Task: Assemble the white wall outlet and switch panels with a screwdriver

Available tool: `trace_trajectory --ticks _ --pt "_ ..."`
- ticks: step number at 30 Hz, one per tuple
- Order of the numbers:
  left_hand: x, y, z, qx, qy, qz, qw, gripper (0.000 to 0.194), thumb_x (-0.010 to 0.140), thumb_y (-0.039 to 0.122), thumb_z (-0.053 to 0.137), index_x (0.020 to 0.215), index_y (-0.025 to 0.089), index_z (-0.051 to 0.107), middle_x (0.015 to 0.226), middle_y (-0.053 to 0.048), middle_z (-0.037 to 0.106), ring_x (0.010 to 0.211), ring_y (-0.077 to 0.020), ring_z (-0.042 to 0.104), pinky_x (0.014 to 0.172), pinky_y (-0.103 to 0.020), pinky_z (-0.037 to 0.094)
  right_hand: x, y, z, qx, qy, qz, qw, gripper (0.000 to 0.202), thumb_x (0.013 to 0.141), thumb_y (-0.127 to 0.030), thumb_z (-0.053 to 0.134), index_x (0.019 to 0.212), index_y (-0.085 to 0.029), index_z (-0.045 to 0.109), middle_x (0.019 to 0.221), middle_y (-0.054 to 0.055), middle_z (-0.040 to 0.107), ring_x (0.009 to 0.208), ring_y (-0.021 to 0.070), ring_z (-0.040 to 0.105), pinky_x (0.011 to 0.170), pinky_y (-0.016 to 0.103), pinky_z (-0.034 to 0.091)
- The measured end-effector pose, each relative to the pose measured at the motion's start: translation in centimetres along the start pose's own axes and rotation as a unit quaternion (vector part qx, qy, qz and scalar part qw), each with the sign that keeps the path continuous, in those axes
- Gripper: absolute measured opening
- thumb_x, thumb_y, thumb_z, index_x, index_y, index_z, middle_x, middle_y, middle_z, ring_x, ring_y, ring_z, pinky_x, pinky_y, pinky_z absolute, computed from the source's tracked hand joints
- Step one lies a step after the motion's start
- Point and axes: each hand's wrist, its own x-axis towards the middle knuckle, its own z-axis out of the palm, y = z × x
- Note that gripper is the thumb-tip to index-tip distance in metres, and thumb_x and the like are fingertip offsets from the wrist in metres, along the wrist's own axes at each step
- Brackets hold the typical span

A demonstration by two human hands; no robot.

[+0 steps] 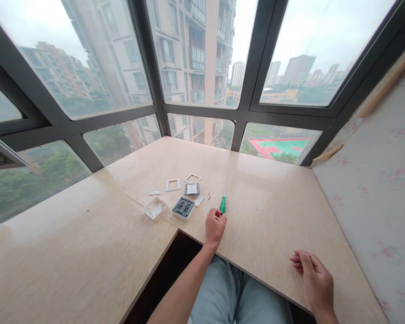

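My left hand is closed in a pinch just below the green handle of a screwdriver, which lies on the table with its shaft pointing away. Whatever the left fingers pinch, if anything, is too small to name. Further right, my right hand rests by the table's near side, its fingers loosely curled with nothing visible in them. Left of the screwdriver lie two small screws, a socket module, a white box with a dark socket back facing up, and an open white mounting box.
Two white frames and a narrow white strip lie behind the boxes. A white plate sits beside the socket module. The pale tabletop has a dark gap at its near edge. Windows and a patterned wall enclose it.
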Motion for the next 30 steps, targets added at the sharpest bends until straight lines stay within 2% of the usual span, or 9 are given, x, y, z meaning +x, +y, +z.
trace_trajectory --ticks 2,4,8,12,15,24,30 --pt "0.2 0.2 -0.2 0.03 0.011 -0.005 0.999 0.019 0.086 0.018 0.062 0.104 0.017 0.056 0.106 -0.011 0.065 0.101 -0.0229 0.065 0.086 -0.033 0.049 0.0 -0.1 0.0 -0.005 -0.004 -0.003 1.0 0.055 0.071 -0.068 0.068 0.082 -0.015 0.07 0.071 0.005 0.071 0.063 0.019 0.062 0.062 0.033 0.055" --pt "0.6 0.7 -0.4 0.061 -0.004 -0.004 0.998 0.035 0.086 0.022 0.066 0.117 0.016 0.053 0.12 -0.015 0.062 0.115 -0.0261 0.061 0.095 -0.036 0.048 0.0 -0.1 0.0 -0.009 -0.01 -0.003 1.0 0.055 0.071 -0.069 0.067 0.083 -0.015 0.071 0.07 0.005 0.071 0.063 0.0187 0.062 0.061 0.033 0.055" --pt "2.3 2.1 -0.6 0.14 -0.077 -0.006 0.987 0.054 0.085 0.037 0.073 0.128 0.014 0.05 0.126 -0.018 0.061 0.112 -0.0299 0.066 0.092 -0.037 0.05 0.1 -0.2 -0.2 -0.015 -0.013 -0.004 1.0 0.055 0.072 -0.069 0.066 0.083 -0.015 0.071 0.07 0.005 0.071 0.063 0.0187 0.062 0.061 0.033 0.054" --pt "4.1 2.8 -1.0 0.22 -0.136 -0.004 0.966 0.037 0.088 0.034 0.067 0.119 0.017 0.057 0.121 -0.015 0.064 0.102 -0.0291 0.07 0.086 -0.037 0.051 0.0 -0.4 -0.2 -0.01 -0.005 0.002 1.0 0.053 0.072 -0.067 0.067 0.082 -0.015 0.071 0.07 0.004 0.07 0.062 0.0188 0.062 0.062 0.034 0.055" --pt "4.6 2.5 -1.9 0.26 -0.147 0.01 0.954 0.026 0.093 0.033 0.059 0.114 0.017 0.06 0.116 -0.014 0.066 0.102 -0.029 0.07 0.084 -0.037 0.052 0.0 -0.5 -0.2 -0.008 -0.006 0.006 1.0 0.052 0.072 -0.066 0.067 0.082 -0.015 0.071 0.07 0.004 0.07 0.063 0.0193 0.063 0.062 0.034 0.056" --pt "2.8 -0.7 -6.6 0.324 -0.082 -0.002 0.942 0.022 0.094 0.035 0.057 0.105 0.018 0.065 0.106 -0.011 0.07 0.095 -0.0286 0.071 0.076 -0.035 0.052 -0.2 -0.6 -0.2 -0.011 -0.002 0.026 1.0 0.051 0.071 -0.065 0.069 0.082 -0.015 0.071 0.07 0.004 0.07 0.064 0.0192 0.063 0.062 0.033 0.057" --pt "2.8 -1.8 -7.5 0.33 -0.042 -0.017 0.943 0.023 0.093 0.035 0.057 0.106 0.019 0.065 0.108 -0.011 0.069 0.089 -0.0271 0.072 0.073 -0.035 0.052 -0.2 -0.4 -0.3 -0.023 -0.001 0.006 1.0 0.05 0.071 -0.064 0.069 0.081 -0.015 0.072 0.07 0.006 0.071 0.063 0.0213 0.065 0.059 0.035 0.059"
